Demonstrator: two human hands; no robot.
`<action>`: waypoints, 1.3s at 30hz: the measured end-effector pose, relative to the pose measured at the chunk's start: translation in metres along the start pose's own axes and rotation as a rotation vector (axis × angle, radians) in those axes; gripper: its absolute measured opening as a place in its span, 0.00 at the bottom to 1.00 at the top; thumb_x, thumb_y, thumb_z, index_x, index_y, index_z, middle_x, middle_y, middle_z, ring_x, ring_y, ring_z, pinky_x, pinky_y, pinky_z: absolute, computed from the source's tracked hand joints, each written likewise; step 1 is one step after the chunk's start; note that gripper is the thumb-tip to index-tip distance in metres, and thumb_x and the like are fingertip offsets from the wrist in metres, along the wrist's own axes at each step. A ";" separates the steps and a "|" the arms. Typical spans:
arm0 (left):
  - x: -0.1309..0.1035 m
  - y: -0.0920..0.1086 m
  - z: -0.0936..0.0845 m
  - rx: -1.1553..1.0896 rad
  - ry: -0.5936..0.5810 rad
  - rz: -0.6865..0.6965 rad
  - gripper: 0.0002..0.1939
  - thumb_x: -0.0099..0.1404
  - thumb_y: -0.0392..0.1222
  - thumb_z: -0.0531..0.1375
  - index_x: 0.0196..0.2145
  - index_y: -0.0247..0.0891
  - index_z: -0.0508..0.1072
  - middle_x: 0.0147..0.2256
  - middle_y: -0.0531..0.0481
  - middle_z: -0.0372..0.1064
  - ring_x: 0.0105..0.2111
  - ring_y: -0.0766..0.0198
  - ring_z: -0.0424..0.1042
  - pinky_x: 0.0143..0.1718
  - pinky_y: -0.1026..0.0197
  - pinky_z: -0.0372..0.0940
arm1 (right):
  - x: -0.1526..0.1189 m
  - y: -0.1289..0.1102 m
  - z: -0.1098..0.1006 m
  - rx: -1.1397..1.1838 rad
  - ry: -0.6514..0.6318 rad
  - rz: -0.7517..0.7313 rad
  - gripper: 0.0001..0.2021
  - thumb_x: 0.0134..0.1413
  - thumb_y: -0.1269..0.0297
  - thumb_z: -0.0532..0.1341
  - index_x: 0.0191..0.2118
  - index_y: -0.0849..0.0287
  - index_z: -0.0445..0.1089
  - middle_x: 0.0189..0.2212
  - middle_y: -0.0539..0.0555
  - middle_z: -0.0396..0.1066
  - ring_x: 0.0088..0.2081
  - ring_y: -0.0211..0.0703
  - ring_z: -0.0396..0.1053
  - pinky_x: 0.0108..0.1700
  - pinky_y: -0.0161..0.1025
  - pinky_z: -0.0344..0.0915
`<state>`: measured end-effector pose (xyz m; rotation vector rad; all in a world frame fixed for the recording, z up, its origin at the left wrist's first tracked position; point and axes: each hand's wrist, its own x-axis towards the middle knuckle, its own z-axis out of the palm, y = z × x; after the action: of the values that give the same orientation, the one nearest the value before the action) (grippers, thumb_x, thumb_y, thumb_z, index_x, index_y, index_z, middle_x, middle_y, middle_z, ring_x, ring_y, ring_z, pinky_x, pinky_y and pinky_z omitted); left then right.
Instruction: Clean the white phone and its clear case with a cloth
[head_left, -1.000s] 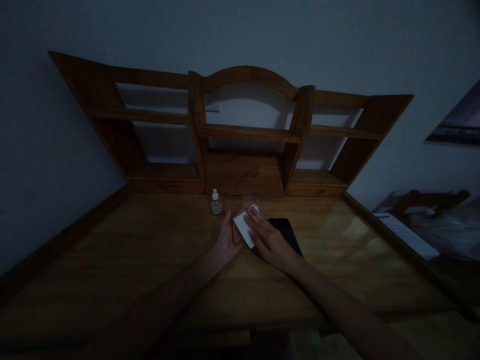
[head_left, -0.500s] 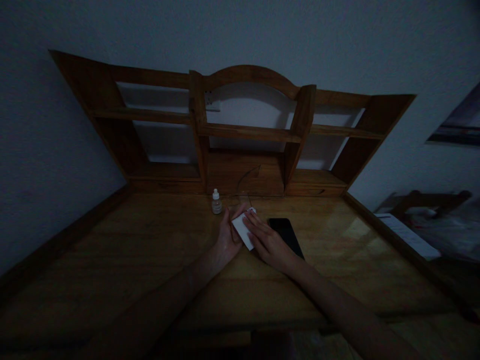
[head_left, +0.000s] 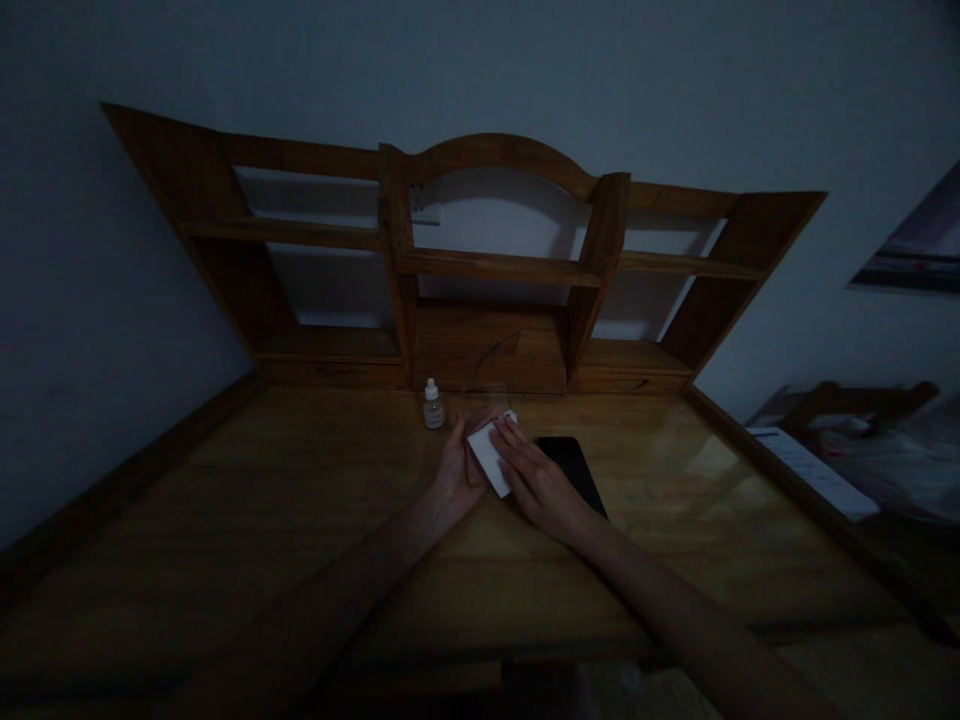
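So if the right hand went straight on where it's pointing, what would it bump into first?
The white piece, which the right hand touches; just beyond that, probably the left hand. The dim view makes depth hard to judge.

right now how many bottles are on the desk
1: the bottle stands upright on the desk, just beyond the left hand, which could hide another.
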<state>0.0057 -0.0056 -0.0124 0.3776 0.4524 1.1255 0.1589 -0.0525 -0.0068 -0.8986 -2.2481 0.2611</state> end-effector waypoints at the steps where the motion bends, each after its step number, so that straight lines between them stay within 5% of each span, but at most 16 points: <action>1: 0.000 0.000 0.000 0.004 -0.007 -0.005 0.30 0.73 0.54 0.44 0.53 0.28 0.73 0.45 0.38 0.76 0.47 0.54 0.75 0.53 0.55 0.65 | 0.000 0.000 -0.001 0.005 0.004 0.002 0.27 0.69 0.68 0.49 0.70 0.52 0.47 0.70 0.52 0.44 0.71 0.47 0.38 0.70 0.57 0.48; 15: -0.003 -0.009 0.006 0.008 -0.201 -0.159 0.28 0.71 0.58 0.49 0.57 0.37 0.69 0.52 0.40 0.72 0.50 0.52 0.72 0.52 0.50 0.65 | 0.002 0.008 -0.005 -0.072 0.142 0.085 0.27 0.69 0.69 0.48 0.70 0.54 0.47 0.70 0.52 0.43 0.71 0.47 0.37 0.70 0.56 0.46; 19: -0.007 -0.009 0.006 0.127 -0.173 -0.208 0.29 0.69 0.62 0.50 0.58 0.41 0.69 0.52 0.41 0.71 0.49 0.51 0.71 0.50 0.45 0.65 | 0.002 0.013 -0.007 -0.082 0.170 0.101 0.27 0.69 0.69 0.48 0.70 0.55 0.47 0.70 0.53 0.44 0.71 0.47 0.38 0.70 0.55 0.47; 39: -0.016 -0.005 0.009 0.188 -0.270 -0.433 0.42 0.64 0.73 0.42 0.57 0.35 0.66 0.40 0.36 0.73 0.38 0.51 0.74 0.43 0.47 0.66 | 0.004 0.030 -0.019 -0.059 0.324 0.169 0.23 0.69 0.66 0.49 0.67 0.54 0.56 0.67 0.56 0.54 0.69 0.48 0.46 0.68 0.56 0.50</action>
<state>0.0085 -0.0223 -0.0048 0.5581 0.3783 0.6029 0.1857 -0.0288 -0.0025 -1.0809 -1.8934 0.1146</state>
